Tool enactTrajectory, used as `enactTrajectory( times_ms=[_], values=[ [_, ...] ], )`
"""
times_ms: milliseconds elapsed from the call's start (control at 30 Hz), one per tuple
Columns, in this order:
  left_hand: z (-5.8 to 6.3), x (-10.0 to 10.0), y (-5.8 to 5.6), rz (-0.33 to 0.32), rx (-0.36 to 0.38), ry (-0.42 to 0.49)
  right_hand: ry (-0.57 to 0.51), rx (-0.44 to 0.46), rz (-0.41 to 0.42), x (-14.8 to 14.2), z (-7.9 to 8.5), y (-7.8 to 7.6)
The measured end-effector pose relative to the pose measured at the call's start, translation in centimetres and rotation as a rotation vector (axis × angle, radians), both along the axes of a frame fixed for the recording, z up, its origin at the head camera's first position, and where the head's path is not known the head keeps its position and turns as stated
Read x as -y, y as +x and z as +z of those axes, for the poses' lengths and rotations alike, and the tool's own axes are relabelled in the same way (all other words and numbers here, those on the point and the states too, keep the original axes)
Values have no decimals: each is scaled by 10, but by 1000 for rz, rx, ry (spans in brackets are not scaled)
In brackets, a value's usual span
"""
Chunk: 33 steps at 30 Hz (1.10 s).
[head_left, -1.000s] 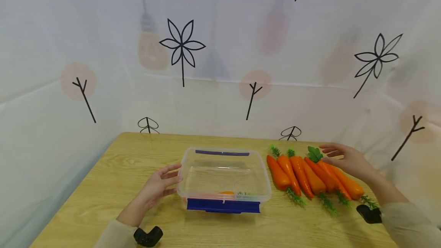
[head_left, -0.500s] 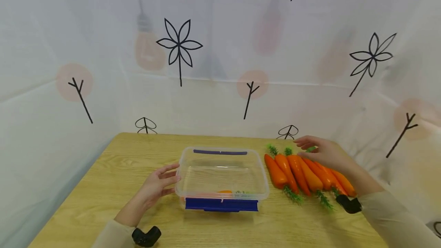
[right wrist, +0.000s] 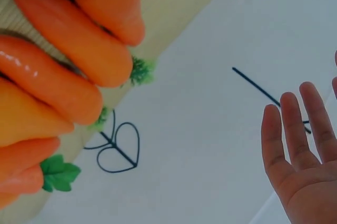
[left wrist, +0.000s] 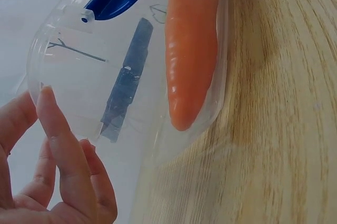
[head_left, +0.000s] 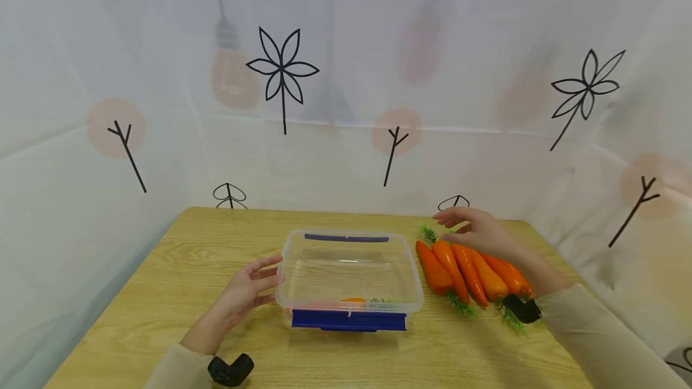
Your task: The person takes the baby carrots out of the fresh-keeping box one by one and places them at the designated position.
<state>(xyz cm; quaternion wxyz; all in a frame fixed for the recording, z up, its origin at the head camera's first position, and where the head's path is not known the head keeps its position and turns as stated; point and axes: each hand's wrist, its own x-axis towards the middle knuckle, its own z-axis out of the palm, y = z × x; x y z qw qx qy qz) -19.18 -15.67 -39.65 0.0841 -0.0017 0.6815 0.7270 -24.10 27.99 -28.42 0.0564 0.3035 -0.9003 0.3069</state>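
A clear plastic food container [head_left: 351, 269] with blue clips stands on the wooden table. Inside lies an orange toy carrot [left wrist: 192, 50], its tapered end toward my left hand [head_left: 245, 292]. That hand's fingertips touch the container's left rim, with the fingers loosely bent. To the right of the container, several toy carrots [head_left: 435, 272] with green leaf tufts lie side by side in a row. Over the far ends of this row hovers my right hand [head_left: 481, 233], holding nothing. Its fingers are spread in the right wrist view, and its forearm hides the rightmost carrots in the head view.
Pale wood table [head_left: 216, 239] surrounds the container, and its far edge meets a white curtain [head_left: 346, 161] printed with plants and bulbs. A blue clip [head_left: 348, 320] juts from the container's near side. Each wrist carries a black camera mount [head_left: 230, 370].
My right hand has moved left along the carrot row, from its right end to above the far left carrots. The left hand and the container have stayed in place.
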Motion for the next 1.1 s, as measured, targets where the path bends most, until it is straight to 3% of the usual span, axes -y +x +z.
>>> enactTrajectory(
  times_ms=[500, 800, 1100],
  values=[
    [-1, 1, 1, -17, -5, -2, 3, 27, 112, 42, -2, -13],
    [0, 1, -1, -6, -3, 6, -7, 146, 210, 74, -6, -26],
    [1, 1, -1, -9, 2, 7, 54, 226, 332, 108, -11, -37]
  ],
)
